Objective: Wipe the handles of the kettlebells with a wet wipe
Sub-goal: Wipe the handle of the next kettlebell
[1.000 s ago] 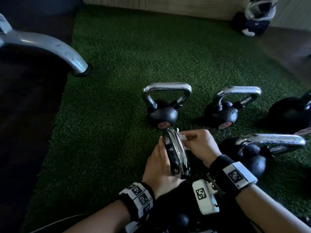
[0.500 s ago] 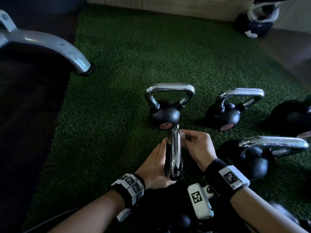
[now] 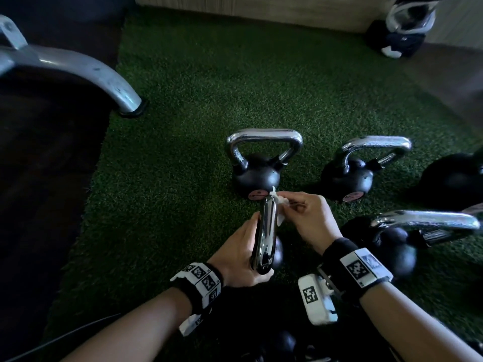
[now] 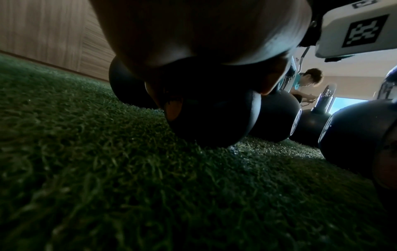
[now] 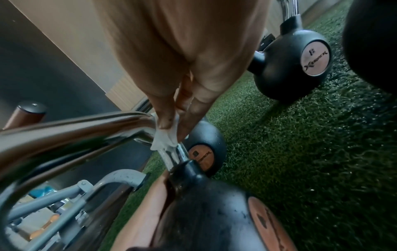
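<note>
A small black kettlebell (image 3: pixel 278 253) stands on the turf right in front of me, its chrome handle (image 3: pixel 266 231) seen end-on. My left hand (image 3: pixel 239 250) grips that handle from the left, thumb at its near end. My right hand (image 3: pixel 309 218) pinches a white wet wipe (image 3: pixel 279 202) against the handle's far right corner. In the right wrist view the fingertips (image 5: pixel 164 122) press the wipe (image 5: pixel 164 139) onto the chrome bend (image 5: pixel 137 125) above the black ball (image 5: pixel 214 212). The left wrist view shows only my palm (image 4: pixel 193 34) over the dark ball (image 4: pixel 214 122).
More black kettlebells with chrome handles stand on the green turf (image 3: pixel 183 152): one just beyond (image 3: pixel 257 176), one to its right (image 3: pixel 349 178), one near right (image 3: pixel 397 253). A grey bench leg (image 3: pixel 86 71) sits at far left. A wood-look wall (image 3: pixel 235 9) closes the back.
The held handle has turned from slanted to pointing almost straight away from me. My right hand with the wipe has shifted to the handle's far end. The left hand keeps its hold.
</note>
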The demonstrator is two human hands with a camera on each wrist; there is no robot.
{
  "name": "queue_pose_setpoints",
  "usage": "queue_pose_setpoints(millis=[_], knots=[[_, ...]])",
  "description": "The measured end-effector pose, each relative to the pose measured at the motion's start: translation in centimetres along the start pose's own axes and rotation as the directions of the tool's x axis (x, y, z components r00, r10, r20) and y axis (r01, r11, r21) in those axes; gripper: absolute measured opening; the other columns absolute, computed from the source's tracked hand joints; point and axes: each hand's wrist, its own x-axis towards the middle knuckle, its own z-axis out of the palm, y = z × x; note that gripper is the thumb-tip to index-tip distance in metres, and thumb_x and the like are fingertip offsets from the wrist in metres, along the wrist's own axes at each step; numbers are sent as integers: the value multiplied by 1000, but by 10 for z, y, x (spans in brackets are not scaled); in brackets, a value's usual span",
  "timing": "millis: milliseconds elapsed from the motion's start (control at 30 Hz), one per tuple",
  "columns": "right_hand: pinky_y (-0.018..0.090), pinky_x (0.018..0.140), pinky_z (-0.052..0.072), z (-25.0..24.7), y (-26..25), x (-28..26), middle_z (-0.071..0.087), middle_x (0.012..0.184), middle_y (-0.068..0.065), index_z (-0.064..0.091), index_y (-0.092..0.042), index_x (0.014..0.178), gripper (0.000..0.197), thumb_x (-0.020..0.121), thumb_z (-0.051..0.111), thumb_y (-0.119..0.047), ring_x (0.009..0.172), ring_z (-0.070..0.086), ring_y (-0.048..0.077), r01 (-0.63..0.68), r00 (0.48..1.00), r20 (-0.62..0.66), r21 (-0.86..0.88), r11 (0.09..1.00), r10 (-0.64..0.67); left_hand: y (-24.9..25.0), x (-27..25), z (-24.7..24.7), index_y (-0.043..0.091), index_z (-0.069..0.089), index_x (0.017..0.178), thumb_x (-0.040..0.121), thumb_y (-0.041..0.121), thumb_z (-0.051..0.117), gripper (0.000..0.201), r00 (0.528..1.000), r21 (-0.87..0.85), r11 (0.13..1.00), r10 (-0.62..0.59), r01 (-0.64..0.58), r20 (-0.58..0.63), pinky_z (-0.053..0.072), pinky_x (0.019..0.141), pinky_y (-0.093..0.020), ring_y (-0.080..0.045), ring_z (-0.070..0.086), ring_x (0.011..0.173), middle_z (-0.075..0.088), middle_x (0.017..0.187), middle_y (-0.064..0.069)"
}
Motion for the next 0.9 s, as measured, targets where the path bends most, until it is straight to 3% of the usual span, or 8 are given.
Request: queue_pose_setpoints(millis=[133,200,300,400,533,667,767,900], knots=[[46,92,59,-6,-10,-7,77,97,-8,80,-45,93,42,84,81,-5,93,74,15,88,996,-14,-50,995,-89,-2,2,-1,8,10,162,69,41,84,124,1000,25,1000,-17,16,16,39,118,-36,-18,42,144,34,159,-3],[33,86,58,-11,-19,-19,75,94,-11,80,-41,95,37,82,84,-7,88,72,10,185,983,26,-106,977,-184,-1,1,-3,13,9,163,70,41,85,124,999,9,999,-41,41,30,38,118,-26,-13,43,142,33,161,0],[12,74,48,-12,-32,-33,72,86,-15,82,-33,92,27,79,86,-9,79,68,3,208,970,154,-115,971,-189,-3,2,-6,20,20,160,71,37,88,114,996,-29,996,-86,87,31,33,102,-4,-4,50,129,39,154,10],[17,78,52,-7,-30,-30,78,87,-10,82,-22,92,24,77,86,-3,80,71,4,138,978,153,28,990,-141,-6,4,-6,21,25,160,71,41,88,111,992,-17,993,-120,121,32,29,99,0,-3,48,131,34,157,11],[30,82,58,-5,-25,-33,80,88,6,80,-14,90,22,76,85,3,82,74,16,19,980,194,169,985,-52,-7,5,-7,32,19,161,70,42,88,115,990,-64,988,-136,138,23,33,105,-9,8,45,127,35,153,24],[37,79,60,-5,-29,-38,78,84,10,78,-9,85,21,72,88,3,78,72,19,-63,943,332,158,985,7,-2,4,-9,49,40,139,69,51,83,82,984,-35,984,-170,172,61,40,112,-24,2,52,125,48,147,14],[34,71,60,-6,-32,-34,77,81,10,75,-10,83,21,71,91,-1,73,71,19,-79,922,385,57,995,51,0,6,-11,41,50,125,63,62,75,70,968,-79,966,-241,246,70,52,98,-26,6,62,106,63,118,20],[31,67,58,2,-17,-36,77,80,7,78,-16,85,21,71,93,-13,69,68,11,-57,900,424,-121,991,103,-10,9,-8,36,52,129,64,64,79,75,957,-90,956,-268,279,113,58,95,-41,0,68,102,68,113,18]])
